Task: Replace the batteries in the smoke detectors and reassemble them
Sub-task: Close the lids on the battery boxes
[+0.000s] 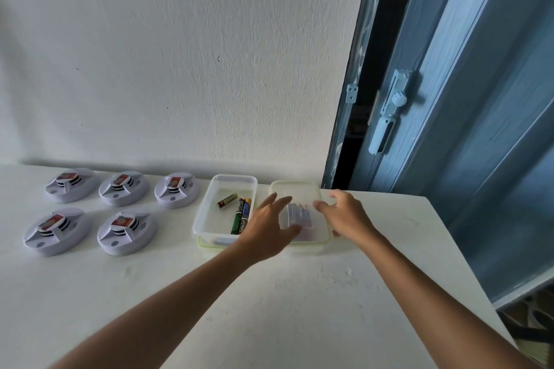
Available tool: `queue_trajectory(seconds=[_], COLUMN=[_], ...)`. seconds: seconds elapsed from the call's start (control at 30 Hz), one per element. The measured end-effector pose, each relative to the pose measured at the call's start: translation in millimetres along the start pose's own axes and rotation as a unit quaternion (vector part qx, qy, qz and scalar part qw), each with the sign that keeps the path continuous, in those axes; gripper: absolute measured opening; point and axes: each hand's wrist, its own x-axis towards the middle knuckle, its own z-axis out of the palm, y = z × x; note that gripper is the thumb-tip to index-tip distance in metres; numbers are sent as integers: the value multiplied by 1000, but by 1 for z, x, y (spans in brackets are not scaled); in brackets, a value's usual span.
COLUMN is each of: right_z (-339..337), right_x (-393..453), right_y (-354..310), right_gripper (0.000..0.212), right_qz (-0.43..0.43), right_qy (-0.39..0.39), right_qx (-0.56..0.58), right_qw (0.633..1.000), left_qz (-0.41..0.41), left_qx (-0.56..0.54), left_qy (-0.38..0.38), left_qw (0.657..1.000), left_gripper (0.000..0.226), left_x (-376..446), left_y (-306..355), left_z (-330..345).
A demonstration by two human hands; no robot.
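Observation:
Several white smoke detectors with red labels lie in two rows at the left of the white table. An open clear container holds a few loose batteries. Right beside it stands a second clear container with a green-rimmed lid on it, and bluish items show blurred through the plastic. My left hand reaches over this lidded container's left edge with fingers spread. My right hand is at its right edge, fingers bent over the lid. Whether either hand touches the lid is unclear.
A white wall runs behind the table. A blue door with a pale handle stands at the right, past the table's right edge. A green-rimmed lid lies under the open container.

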Motion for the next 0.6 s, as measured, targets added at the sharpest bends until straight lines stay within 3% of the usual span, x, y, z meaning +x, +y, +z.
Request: queue_trajectory(seconds=[0.07, 0.2, 0.6], right_z=[5, 9, 9], right_x=[2, 3, 22], right_y=[2, 10, 12], right_gripper=[54, 27, 18], right_qz=[27, 45, 71], right_qy=[-44, -64, -61], right_qx=[85, 136, 191], right_qw=[995, 988, 977], left_qz=[7, 24, 12], left_qx=[23, 45, 44], left_qy=[-44, -66, -96], left_qw=[999, 997, 994], left_gripper=[70, 76, 77], left_x=[-3, -7, 10], left_y=[-3, -10, -8], left_z=[0, -5, -14])
